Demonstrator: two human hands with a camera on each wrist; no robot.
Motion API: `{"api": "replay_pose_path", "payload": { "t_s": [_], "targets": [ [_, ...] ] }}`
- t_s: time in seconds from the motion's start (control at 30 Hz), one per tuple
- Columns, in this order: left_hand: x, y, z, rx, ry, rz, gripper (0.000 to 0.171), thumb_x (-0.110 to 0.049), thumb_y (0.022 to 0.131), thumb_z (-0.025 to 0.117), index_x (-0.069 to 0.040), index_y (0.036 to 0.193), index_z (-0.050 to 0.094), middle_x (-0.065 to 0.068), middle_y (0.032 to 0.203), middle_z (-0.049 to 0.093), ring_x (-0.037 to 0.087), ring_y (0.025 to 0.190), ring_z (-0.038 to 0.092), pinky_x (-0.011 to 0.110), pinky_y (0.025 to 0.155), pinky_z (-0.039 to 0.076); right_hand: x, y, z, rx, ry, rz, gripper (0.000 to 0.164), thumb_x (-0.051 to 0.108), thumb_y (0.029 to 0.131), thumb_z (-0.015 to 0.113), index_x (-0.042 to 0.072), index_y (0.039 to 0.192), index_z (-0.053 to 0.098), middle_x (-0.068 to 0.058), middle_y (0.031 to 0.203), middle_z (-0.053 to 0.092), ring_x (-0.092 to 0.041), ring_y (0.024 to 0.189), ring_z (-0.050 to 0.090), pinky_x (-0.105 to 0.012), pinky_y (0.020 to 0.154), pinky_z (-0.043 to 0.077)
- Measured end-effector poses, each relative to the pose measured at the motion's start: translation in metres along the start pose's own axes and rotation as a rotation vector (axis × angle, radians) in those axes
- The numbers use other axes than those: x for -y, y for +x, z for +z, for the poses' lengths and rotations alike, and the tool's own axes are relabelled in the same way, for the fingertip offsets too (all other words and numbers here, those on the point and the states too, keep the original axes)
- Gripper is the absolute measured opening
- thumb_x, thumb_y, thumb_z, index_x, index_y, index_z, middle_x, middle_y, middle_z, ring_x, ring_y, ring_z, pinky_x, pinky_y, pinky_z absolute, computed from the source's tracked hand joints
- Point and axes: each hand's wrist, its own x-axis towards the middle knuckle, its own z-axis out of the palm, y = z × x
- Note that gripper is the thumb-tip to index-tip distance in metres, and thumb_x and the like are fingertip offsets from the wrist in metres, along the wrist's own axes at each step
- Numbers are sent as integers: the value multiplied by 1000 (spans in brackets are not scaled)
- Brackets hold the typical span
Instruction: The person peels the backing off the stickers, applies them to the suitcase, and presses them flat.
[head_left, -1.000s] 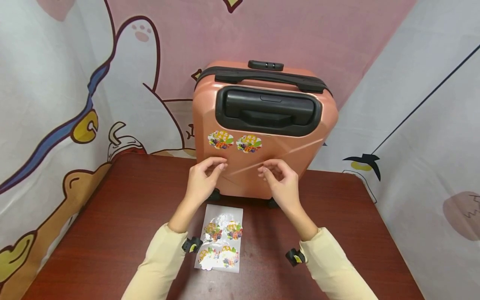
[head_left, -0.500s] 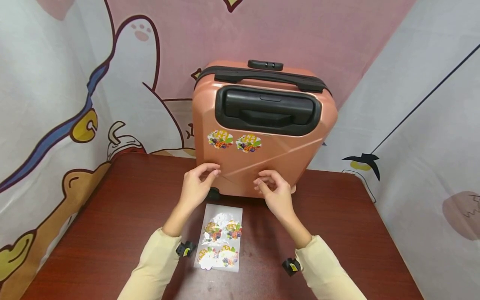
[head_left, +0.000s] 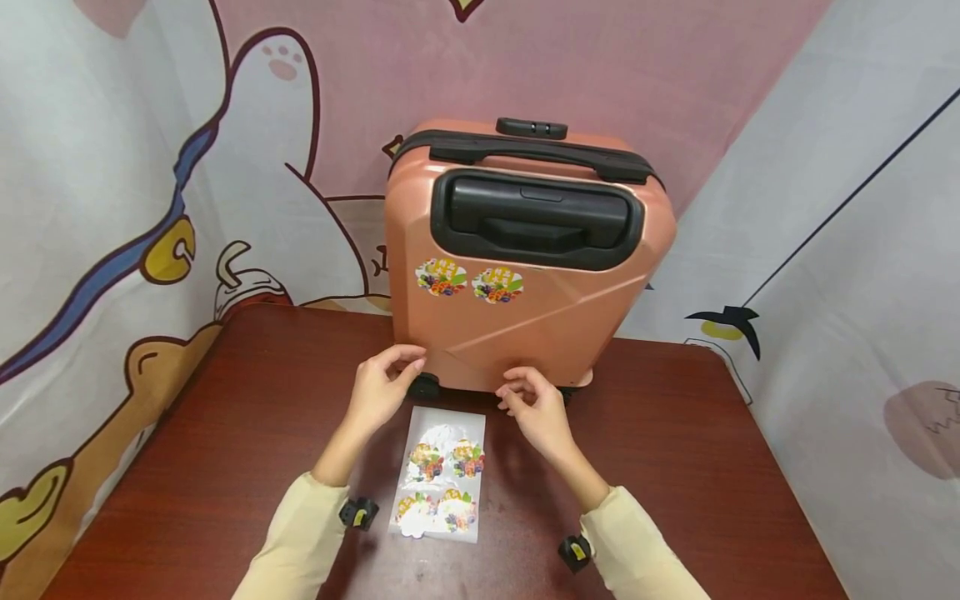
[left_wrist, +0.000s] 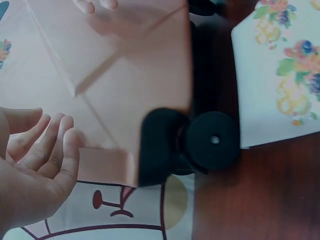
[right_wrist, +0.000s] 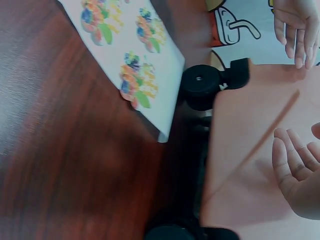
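An orange hard-shell suitcase (head_left: 525, 329) stands on the table, two round fruit stickers, a left sticker (head_left: 440, 277) and a right sticker (head_left: 498, 285), on its front below the black telescopic handle (head_left: 540, 217). My left hand (head_left: 377, 390) hovers by the suitcase's lower left corner, fingers loosely bent, thumb close to the index finger. Near the lower right part hovers my right hand (head_left: 537, 410), its fingers also loosely bent. Nothing shows between the fingers of either hand (left_wrist: 42, 160) in the wrist views. Between and below the hands lies a white sticker sheet (head_left: 471, 422) with several fruit stickers.
The reddish-brown wooden table (head_left: 247, 450) extends to both sides of the suitcase. A black caster wheel (left_wrist: 212, 141) sits at the suitcase's lower corner, close to the sheet. Cartoon-printed cloth (head_left: 810, 275) hangs behind and on both sides.
Both hands have moved down and toward the person, away from the middle of the suitcase front, the left also drifting left. Suitcase, its two stickers and the sheet stay in place.
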Motion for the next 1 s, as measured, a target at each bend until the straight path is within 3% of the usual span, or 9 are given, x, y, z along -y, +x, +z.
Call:
{"api": "replay_pose_path", "payload": {
  "t_s": [0.17,0.3,0.53,0.77,0.9,1.0],
  "targets": [
    [13,-8,0,44,35,-22,15,-3,83,64,1,98,66,10,88,67,23,81,62,32,70,50,-28,-1,5,24,-18,43,15,-10,81,58,-4,96,59,-17,80,64,-36,70,62,-33,57,52],
    [22,-12,-1,80,78,-33,16,-4,83,64,1,98,66,11,89,67,25,81,63,38,73,50,-48,-2,7,49,-28,71,14,-8,80,60,-1,92,61,-12,79,64,-35,70,61,-32,56,51],
    [43,-22,1,127,115,-80,17,-5,83,64,-1,99,66,7,88,67,23,83,64,38,74,50,-68,-10,13,94,-25,110,13,-2,82,63,-3,94,61,-12,80,64,-36,71,61,-23,55,49],
    [61,-37,4,173,159,-157,10,-6,82,65,-4,92,67,5,88,67,21,83,64,35,73,49,-84,-19,17,122,-81,151,13,2,83,63,-4,94,61,-11,79,64,-31,67,62,-31,56,52],
    [72,-42,5,193,175,-205,11,-5,81,66,-4,93,66,4,87,67,19,79,63,31,67,48,-88,-23,18,151,-49,190,14,-1,82,61,-8,94,59,-19,78,63,-38,64,62,-45,55,52],
    [79,-46,7,199,176,-219,13,-4,80,66,-3,94,66,5,85,66,19,77,63,31,66,48,-93,-25,20,160,-42,217,15,0,83,62,-7,95,59,-18,82,63,-39,67,62,-47,56,51]
  ]
}}
